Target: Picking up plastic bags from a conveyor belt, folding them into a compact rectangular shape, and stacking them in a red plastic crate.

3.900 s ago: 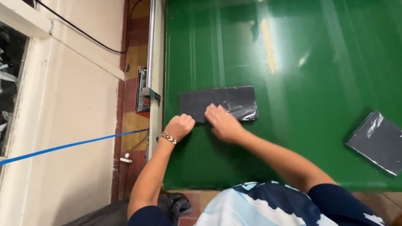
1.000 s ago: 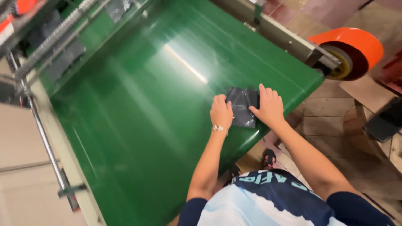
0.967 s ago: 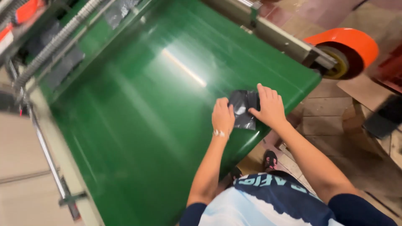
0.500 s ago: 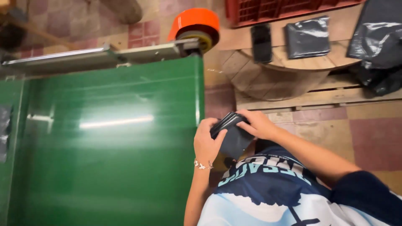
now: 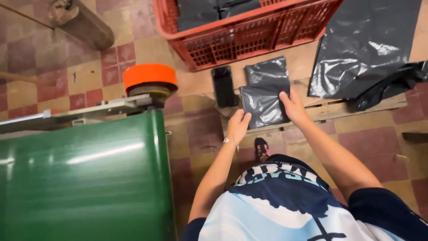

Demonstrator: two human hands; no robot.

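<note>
Black folded bag (image 5: 264, 105) held between your left hand (image 5: 238, 126) and right hand (image 5: 293, 106), over a wooden pallet (image 5: 339, 109); red crate (image 5: 249, 33) far, green table (image 5: 84, 178) left.

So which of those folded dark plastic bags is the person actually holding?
The nearer folded bag, gripped between left hand and right hand; the other folded bag lies untouched behind it.

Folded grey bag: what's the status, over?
Left hand and right hand both grip folded grey bag. Held above another folded bag. Black phone alongside.
</note>
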